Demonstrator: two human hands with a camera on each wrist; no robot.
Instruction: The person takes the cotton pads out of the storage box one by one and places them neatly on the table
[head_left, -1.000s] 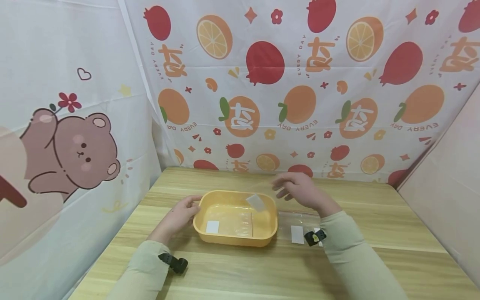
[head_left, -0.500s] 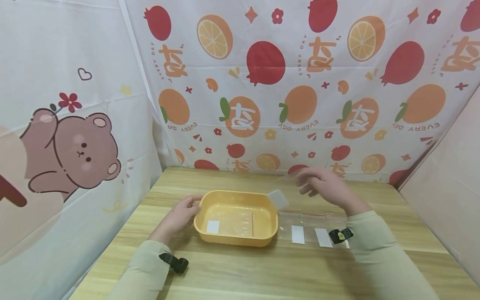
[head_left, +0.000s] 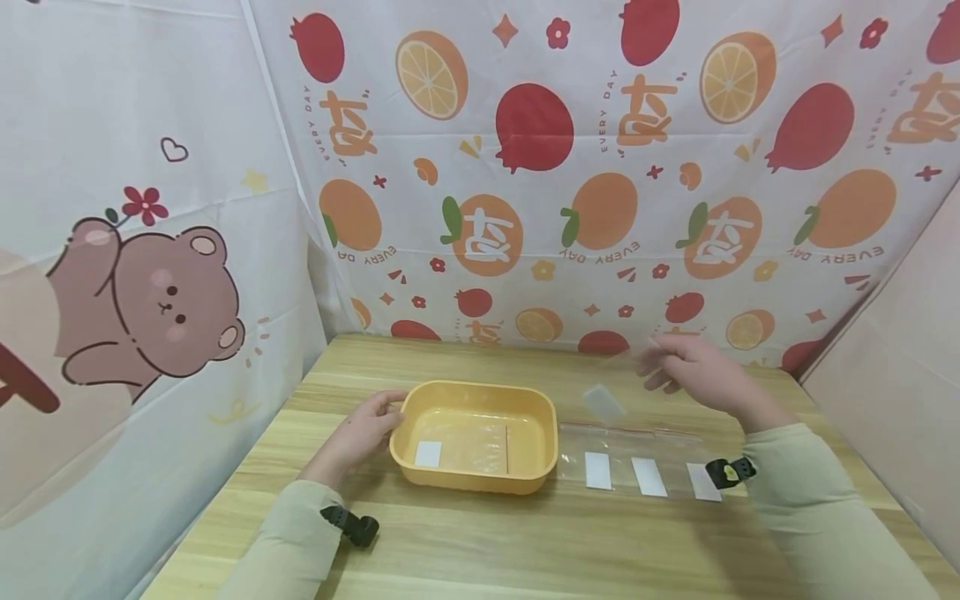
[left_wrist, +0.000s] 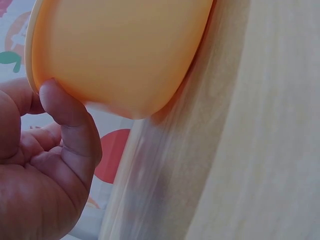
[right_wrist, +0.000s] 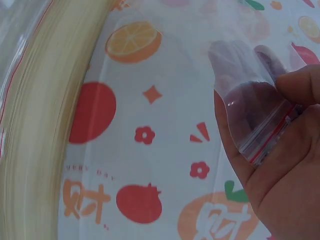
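While a clear bag (right_wrist: 239, 112) hangs aslant above the worktop (head_left: 480, 546), its zip edge (right_wrist: 273, 135) pinched in your right hand (head_left: 701, 377), leaving the rest loose, your left hand (head_left: 365, 430) grips the yellow tub (head_left: 472, 482), presumably to steady it, beside a row of flat bags (head_left: 648, 477).

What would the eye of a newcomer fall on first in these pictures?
First, probably the orange-yellow rectangular plastic tray on the pale wooden table, its left end held by the left hand. Next, the thin transparent zip bag with a white label, raised in the right hand. Behind the table hangs the white cloth with red and orange fruit prints.
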